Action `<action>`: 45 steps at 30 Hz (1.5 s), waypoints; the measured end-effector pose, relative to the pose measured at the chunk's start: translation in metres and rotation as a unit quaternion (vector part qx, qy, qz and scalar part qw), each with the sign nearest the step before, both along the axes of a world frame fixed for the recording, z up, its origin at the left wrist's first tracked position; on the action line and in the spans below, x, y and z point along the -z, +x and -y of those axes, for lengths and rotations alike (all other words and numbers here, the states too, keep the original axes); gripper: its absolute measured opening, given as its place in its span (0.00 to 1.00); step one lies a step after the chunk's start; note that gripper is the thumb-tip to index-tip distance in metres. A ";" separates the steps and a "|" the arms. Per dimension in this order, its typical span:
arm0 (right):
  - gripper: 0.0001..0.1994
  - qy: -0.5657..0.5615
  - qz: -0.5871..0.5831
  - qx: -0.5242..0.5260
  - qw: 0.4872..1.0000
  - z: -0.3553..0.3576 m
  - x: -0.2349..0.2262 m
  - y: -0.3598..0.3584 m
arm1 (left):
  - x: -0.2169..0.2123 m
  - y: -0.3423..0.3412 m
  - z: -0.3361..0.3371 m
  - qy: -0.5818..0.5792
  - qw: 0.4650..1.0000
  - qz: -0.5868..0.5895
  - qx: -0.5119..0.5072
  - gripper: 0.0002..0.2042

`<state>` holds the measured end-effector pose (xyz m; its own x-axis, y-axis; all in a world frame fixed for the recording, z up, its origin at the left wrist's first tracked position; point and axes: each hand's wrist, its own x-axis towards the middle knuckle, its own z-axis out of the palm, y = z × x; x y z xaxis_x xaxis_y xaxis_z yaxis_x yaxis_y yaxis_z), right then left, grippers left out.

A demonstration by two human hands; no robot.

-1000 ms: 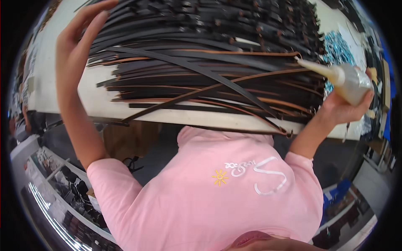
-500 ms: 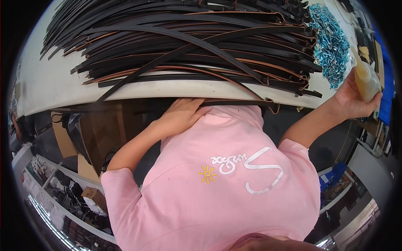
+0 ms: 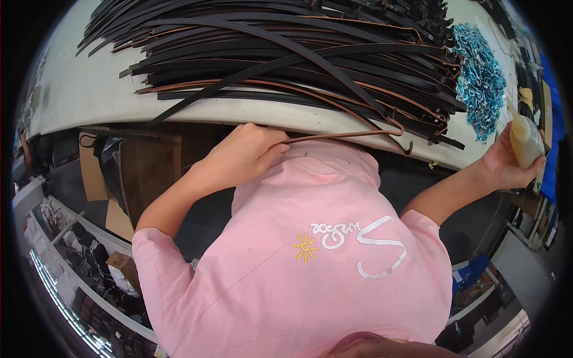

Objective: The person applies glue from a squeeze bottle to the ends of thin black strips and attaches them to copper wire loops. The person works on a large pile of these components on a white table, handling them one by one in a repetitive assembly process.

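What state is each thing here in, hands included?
Left hand, closed
Brown-sided strap, gripped in left hand, far end curled
Right hand, curled around bottle
Squeeze bottle, held; capped or not, unclear
Black straps, piled, two crossing on top
Blue-and-silver chains, heaped

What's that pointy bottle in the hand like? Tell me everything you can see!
The bottle looks cloudy and whitish, like see-through plastic. Its yellowish cone top narrows to a thin nozzle, pointing up and a little left in the picture. The person's right hand grips it, hiding some of its lower part, to the right of the heap of blue and silver chains. I can't tell what's inside.
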<state>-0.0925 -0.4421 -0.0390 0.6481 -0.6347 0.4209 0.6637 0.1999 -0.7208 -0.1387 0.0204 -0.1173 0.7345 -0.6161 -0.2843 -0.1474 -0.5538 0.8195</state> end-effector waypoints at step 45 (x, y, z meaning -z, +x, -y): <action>0.35 0.174 -0.139 -0.503 0.835 -0.116 -0.003 0.053 | -0.140 0.133 -0.035 -0.048 0.986 0.158 -0.033 0.15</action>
<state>-0.0393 -0.3260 -0.0364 0.9691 0.2367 0.0694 -0.1486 0.7848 -0.6017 -0.0055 0.0550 0.0224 0.8162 -0.5773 0.0223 -0.3703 -0.4932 0.7872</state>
